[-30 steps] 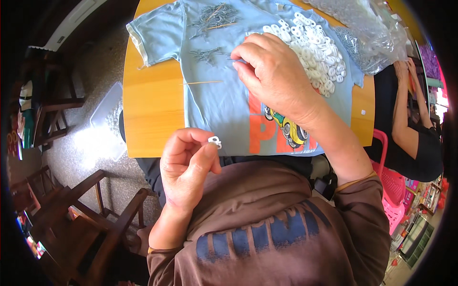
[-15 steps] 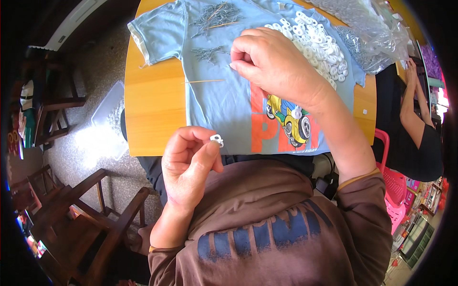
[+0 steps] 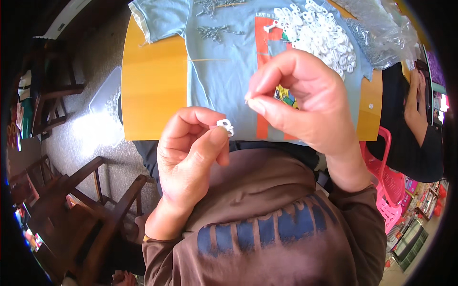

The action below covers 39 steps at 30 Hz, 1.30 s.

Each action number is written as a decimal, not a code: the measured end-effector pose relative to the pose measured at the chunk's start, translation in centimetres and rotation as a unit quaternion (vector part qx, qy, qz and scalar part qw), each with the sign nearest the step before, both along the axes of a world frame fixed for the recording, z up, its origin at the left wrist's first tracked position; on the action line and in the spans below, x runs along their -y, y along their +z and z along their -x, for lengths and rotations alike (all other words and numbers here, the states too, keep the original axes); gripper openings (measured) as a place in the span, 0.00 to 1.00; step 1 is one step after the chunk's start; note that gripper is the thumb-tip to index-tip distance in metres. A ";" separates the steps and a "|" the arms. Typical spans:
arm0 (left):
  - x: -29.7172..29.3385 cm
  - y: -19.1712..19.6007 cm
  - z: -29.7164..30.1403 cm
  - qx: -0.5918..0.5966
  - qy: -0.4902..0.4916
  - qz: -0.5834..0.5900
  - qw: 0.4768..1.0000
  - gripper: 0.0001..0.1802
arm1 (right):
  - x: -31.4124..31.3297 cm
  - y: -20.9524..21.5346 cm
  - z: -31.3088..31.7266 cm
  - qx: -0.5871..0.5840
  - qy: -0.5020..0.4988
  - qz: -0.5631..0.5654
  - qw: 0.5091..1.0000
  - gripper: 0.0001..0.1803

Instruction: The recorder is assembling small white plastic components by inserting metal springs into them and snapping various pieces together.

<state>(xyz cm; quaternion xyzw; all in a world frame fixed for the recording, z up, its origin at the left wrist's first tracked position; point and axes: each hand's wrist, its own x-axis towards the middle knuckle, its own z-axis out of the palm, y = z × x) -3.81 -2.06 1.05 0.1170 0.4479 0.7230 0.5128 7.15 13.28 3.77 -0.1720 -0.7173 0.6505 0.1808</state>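
My left hand point(image 3: 186, 155) pinches a small white plastic piece with round holes point(image 3: 225, 125) between thumb and fingers, just in front of the table edge. To its right, my right hand point(image 3: 310, 97) is closed in a pinch; whatever sits at its fingertips is too small to name. Both hands are apart, with the right one over a light blue T-shirt point(image 3: 214, 88) spread on the table. A heap of similar white plastic pieces point(image 3: 327, 40) lies beyond my right hand. Small grey spiky metal parts point(image 3: 217, 33) rest on the shirt farther off.
The wooden table point(image 3: 155, 90) carries a thin stick point(image 3: 210, 60) and, at the far right, a clear plastic bag point(image 3: 381, 38). A pink plastic chair point(image 3: 389, 183) and another person's arm point(image 3: 415, 107) are on the right. Dark wooden chairs point(image 3: 90, 186) stand left.
My right hand has come back from the grey metal parts toward my left hand, fingers pinched. The left hand still holds the white piece, slightly higher in view.
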 end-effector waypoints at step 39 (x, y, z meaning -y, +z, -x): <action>0.2 -0.4 -1.0 -0.115 -0.009 -0.026 0.993 0.08 | 1.9 0.5 -1.1 0.026 0.036 -0.114 0.992 0.07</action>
